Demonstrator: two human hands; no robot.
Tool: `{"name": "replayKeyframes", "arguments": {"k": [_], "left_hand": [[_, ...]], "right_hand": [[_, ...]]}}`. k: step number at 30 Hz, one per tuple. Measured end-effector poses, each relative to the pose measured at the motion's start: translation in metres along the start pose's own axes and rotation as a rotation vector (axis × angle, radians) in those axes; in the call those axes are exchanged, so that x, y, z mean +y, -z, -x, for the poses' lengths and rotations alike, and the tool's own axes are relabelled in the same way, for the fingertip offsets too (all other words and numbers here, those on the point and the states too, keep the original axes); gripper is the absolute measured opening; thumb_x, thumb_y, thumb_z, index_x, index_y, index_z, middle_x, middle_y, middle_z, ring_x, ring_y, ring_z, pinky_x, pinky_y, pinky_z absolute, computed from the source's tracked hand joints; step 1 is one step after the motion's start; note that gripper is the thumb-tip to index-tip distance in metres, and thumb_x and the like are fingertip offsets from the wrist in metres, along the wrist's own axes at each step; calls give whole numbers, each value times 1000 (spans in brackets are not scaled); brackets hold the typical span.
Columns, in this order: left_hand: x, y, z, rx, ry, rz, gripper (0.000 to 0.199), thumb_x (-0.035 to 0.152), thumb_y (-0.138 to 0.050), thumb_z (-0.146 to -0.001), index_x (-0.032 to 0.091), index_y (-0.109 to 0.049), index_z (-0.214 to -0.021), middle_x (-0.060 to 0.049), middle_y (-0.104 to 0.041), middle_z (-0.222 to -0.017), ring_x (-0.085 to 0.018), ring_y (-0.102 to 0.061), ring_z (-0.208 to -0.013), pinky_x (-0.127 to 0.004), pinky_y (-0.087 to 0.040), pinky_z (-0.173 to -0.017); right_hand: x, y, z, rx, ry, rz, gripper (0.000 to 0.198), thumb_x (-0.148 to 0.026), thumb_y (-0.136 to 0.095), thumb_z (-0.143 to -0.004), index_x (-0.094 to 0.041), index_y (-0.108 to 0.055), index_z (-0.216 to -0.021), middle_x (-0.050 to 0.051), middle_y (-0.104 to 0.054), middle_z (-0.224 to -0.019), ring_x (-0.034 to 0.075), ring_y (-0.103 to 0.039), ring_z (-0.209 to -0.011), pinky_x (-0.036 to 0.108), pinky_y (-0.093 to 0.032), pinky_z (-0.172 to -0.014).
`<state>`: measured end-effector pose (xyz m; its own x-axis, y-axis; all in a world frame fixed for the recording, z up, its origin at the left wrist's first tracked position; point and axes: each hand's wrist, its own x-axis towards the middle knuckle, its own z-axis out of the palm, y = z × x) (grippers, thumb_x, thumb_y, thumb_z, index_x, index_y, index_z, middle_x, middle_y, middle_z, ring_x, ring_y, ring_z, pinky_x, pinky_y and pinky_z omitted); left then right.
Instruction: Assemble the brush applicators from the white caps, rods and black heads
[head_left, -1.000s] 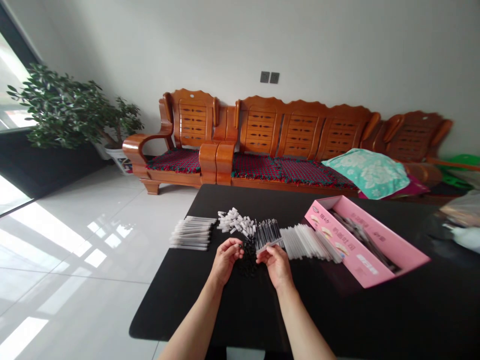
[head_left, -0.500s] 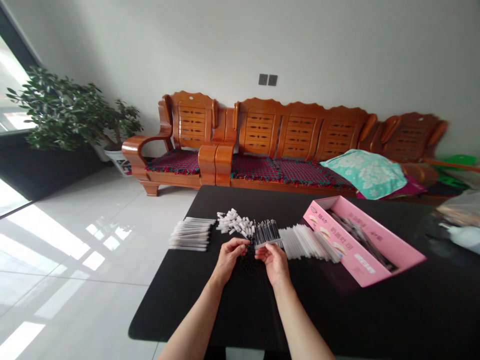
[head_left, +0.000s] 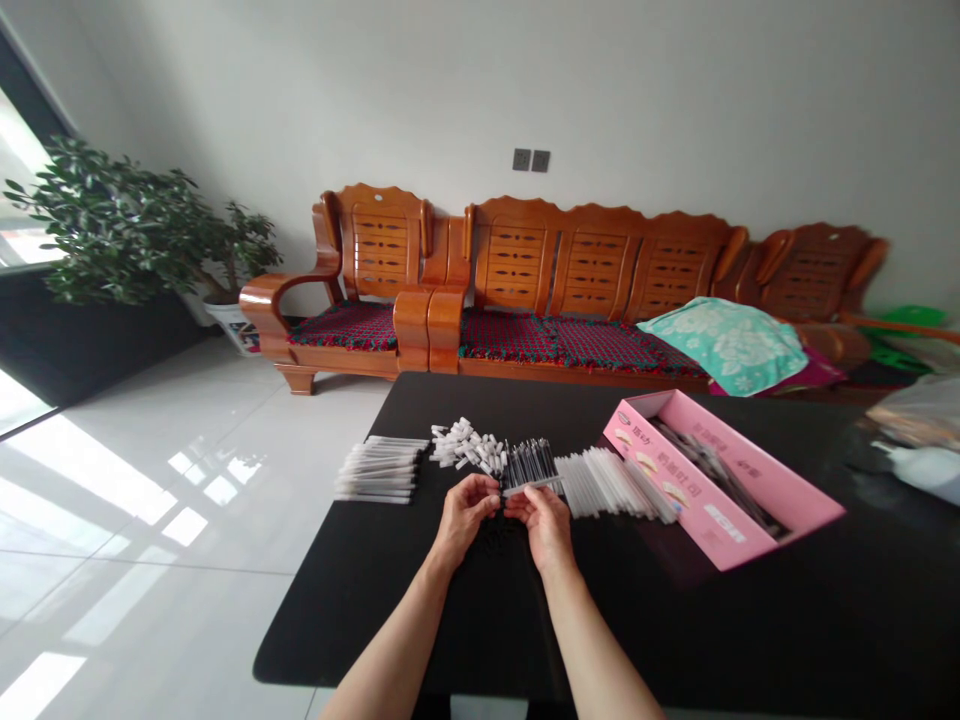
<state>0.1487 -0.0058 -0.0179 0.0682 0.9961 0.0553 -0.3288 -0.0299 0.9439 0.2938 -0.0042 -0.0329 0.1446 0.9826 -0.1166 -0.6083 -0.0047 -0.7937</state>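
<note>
Your right hand [head_left: 544, 515]: thumb and fingers gripping one pale tube [head_left: 538, 487], held crosswise above the table [head_left: 360, 620], left of its middle and well in from the left edge; its rear side masked by your fingers. Your left hand [head_left: 466, 518]: fingertips pinched together just beside the tube's left end, anything between them too small to make out, so whether it grasps something cannot be told. Pile of small black parts [head_left: 493, 540]: under and between both hands, partly covered, single shapes lost against the black top. Row of dark slender rods [head_left: 529, 460]: beyond your right hand, near ends hidden by it. Heap of short white pieces [head_left: 461, 445]: toward the far edge from your left hand. Stack of pale sticks [head_left: 379, 472]: along the left edge. Row of translucent tubes [head_left: 604, 480]: right of the rods, reaching the box. Pink open box [head_left: 712, 530]: toward the far edge, holding dark slender pieces [head_left: 709, 465], lower ones concealed by its front wall. Clear bag [head_left: 919, 415]: cut off at the right of your view, contents brownish, indistinct
</note>
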Motion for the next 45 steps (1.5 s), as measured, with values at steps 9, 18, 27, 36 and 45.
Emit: {"name": "replayKeyframes", "arguments": {"k": [9, 18, 27, 36, 45], "left_hand": [[-1, -2, -2, -11, -6, 7, 33, 31, -83, -66, 13, -68, -90, -3, -66, -78, -10, -57, -62, -21, -45, -58], [1, -3, -4, 41, -23, -100, 30, 30, -82, -65, 14, -68, -86, -2, -66, -71, -11, -57, -58, -21, -44, -54], [2, -2, -4, 83, -19, -160, 34, 44, -74, -73, 13, -70, -88, -3, -66, -67, -13, -59, -56, -22, -45, -51], [4, -1, -1, 63, 23, -507, 38, 50, -64, -80, 16, -64, -64, -2, -64, -55, -11, -53, -41, -20, -35, -43], [-2, -1, -3, 60, 37, -358, 33, 43, -75, -70, 14, -66, -85, 1, -64, -59, -11, -54, -46, -19, -38, -43]], "right_hand": [[-1, -2, 2, -23, 2, 54, 24, -31, -81, -70, -14, -66, -77, 4, -72, -63, 19, -69, -55, 29, -59, -51], [2, 1, 1, -19, 16, 72, 25, -31, -81, -69, -14, -65, -78, 4, -72, -61, 19, -69, -54, 29, -59, -51], [0, -1, 1, -3, -2, 42, 25, -31, -82, -68, -15, -66, -77, 4, -72, -62, 19, -70, -56, 28, -60, -51], [1, -2, 0, 0, -8, 34, 25, -30, -83, -67, -15, -66, -76, 4, -72, -61, 18, -69, -55, 27, -60, -50], [1, -1, 0, 2, 0, 40, 26, -32, -82, -67, -14, -66, -78, 4, -73, -63, 19, -69, -55, 28, -60, -52]]}}
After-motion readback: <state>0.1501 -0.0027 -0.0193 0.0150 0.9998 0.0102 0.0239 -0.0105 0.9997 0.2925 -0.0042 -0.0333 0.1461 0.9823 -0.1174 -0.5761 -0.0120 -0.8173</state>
